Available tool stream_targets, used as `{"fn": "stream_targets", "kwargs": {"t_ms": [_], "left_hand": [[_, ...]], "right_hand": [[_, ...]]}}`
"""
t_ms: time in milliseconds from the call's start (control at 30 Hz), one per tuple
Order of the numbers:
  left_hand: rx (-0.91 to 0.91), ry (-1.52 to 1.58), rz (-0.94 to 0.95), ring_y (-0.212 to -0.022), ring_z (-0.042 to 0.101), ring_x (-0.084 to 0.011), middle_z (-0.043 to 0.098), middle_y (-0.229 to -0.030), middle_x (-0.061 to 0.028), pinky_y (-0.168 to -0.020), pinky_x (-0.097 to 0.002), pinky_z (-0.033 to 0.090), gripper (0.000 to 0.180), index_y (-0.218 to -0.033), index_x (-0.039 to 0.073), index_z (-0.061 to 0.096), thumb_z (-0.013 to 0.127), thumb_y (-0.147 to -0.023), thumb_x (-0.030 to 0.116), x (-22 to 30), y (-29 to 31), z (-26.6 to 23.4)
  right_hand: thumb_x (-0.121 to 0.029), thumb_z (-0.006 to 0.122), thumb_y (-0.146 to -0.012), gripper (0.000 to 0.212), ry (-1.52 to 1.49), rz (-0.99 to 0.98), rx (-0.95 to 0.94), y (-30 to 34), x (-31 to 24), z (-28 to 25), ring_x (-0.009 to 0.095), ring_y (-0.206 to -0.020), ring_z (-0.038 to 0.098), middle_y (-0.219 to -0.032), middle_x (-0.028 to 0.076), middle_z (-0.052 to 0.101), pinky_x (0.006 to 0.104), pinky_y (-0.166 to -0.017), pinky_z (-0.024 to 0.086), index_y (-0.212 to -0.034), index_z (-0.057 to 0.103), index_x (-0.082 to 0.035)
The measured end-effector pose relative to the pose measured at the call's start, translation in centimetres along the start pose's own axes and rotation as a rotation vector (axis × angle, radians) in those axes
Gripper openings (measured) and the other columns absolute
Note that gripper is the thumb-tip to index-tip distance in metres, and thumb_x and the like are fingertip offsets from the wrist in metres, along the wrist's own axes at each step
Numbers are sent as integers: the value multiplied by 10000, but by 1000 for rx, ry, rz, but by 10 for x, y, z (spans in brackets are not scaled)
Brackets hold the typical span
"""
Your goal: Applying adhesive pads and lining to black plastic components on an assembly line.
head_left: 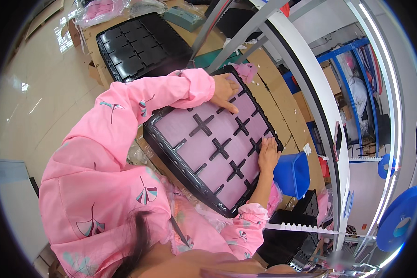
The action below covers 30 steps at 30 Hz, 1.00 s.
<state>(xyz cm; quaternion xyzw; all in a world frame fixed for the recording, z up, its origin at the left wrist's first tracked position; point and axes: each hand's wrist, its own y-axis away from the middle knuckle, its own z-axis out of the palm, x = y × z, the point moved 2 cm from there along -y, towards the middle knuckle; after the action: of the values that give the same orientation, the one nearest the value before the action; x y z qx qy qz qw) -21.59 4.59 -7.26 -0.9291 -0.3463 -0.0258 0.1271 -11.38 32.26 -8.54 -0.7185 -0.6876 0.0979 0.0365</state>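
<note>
In front of me lies a black plastic tray (162, 147) with a raised rim and cross-shaped dividers, set at a slant. Pale pink lining (184, 121) shows between the dividers; whether it is one sheet or several pieces I cannot tell. My left hand (225, 93) rests on the tray's far part, palm down with thumb and fingers apart. My right hand (268, 157) lies on the right edge near a corner, its fingers stretched out over the rim. Both sleeves are pink with a printed pattern.
Black trays (141, 46) sit on the cardboard-covered table (282, 99) at the far left. A blue bin (293, 175) stands right of my right hand. Pink scraps (245, 72) lie beyond the tray. Grey metal bars (245, 34) cross the far side, and a blue shelf rack (356, 88) stands at right.
</note>
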Motion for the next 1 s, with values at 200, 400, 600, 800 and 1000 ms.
{"fn": "stream_targets", "kwargs": {"t_ms": [200, 400, 600, 800, 1000], "left_hand": [[-112, -190, -128, -1268, 288, -269, 372, -1317, -187, -1063, -436, 89, 918, -1244, -78, 375, 282, -769, 702, -2, 6, -8], [-205, -300, -76, -1259, 294, -288, 413, -1275, -198, -1049, -494, 70, 892, -1186, -82, 439, 328, -757, 692, 5, 8, -28], [-85, -213, -96, -1263, 274, -320, 447, -1239, -198, -1043, -508, 67, 888, -1166, -81, 456, 330, -753, 694, -6, 6, -19], [-93, -155, -134, -1259, 281, -322, 466, -1211, -207, -1036, -522, 73, 882, -1146, -84, 469, 318, -757, 693, -10, 15, -15], [-257, -266, -189, -1271, 264, -313, 438, -1257, -176, -1042, -517, 67, 887, -1173, -65, 456, 296, -760, 703, 11, 29, -33]], "right_hand": [[-455, 307, -901, 548, 77, 40, -7, 13, 6, -7, 257, -1218, 371, -1285, 126, 437, 550, -988, 212, -1174, 503, -21], [-486, 291, -894, 588, 213, 60, -98, 6, -3, -14, 253, -1210, 383, -1258, 128, 463, 611, -961, 191, -1160, 504, -6], [-510, 260, -892, 626, 301, 40, -77, 5, -5, -15, 252, -1203, 384, -1218, 128, 493, 624, -946, 208, -1122, 522, 11], [-505, 253, -895, 605, 205, 58, -69, 4, 3, -15, 264, -1213, 369, -1226, 108, 489, 636, -941, 207, -1108, 540, -16], [-466, 273, -904, 549, 150, 2, -17, 30, 8, -20, 283, -1205, 375, -1203, 127, 499, 646, -925, 220, -1064, 556, -24]]}}
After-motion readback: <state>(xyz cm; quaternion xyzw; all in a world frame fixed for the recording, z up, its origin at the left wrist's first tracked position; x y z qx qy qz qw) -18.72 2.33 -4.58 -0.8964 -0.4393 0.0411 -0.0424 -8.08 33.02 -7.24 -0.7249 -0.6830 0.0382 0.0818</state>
